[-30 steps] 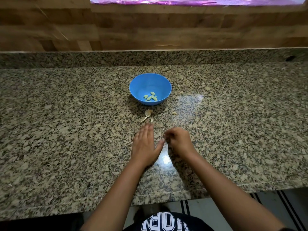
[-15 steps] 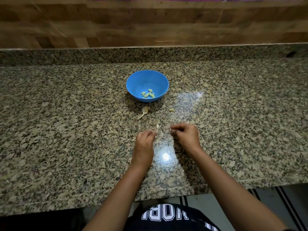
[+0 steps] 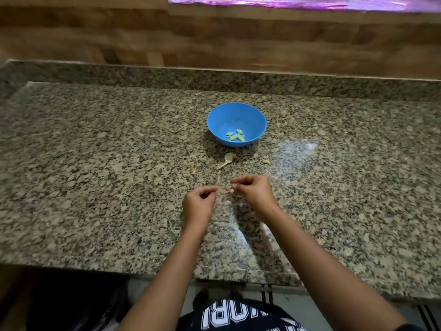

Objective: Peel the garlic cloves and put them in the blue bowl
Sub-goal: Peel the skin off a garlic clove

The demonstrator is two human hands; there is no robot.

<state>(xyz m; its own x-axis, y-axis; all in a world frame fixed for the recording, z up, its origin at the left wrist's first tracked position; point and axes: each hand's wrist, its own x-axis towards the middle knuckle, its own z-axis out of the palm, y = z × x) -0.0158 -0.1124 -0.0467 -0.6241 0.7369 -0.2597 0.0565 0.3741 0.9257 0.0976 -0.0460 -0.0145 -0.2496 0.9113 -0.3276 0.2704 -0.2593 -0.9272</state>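
Granite desk [image 3: 95,163]: left hand [image 3: 199,201] and right hand [image 3: 254,193] pinch together, contents blurred beyond telling. Cloves [image 3: 235,135] look light, slick; grip the skin's tip.

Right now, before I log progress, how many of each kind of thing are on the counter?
Blue bowl: 1
Peeled cloves inside it: 5, roughly, since they overlap
Loose garlic scraps in front of the bowl: 2
Pale sliver, blurred, pinched between left hand and right hand: 1
Total: 9
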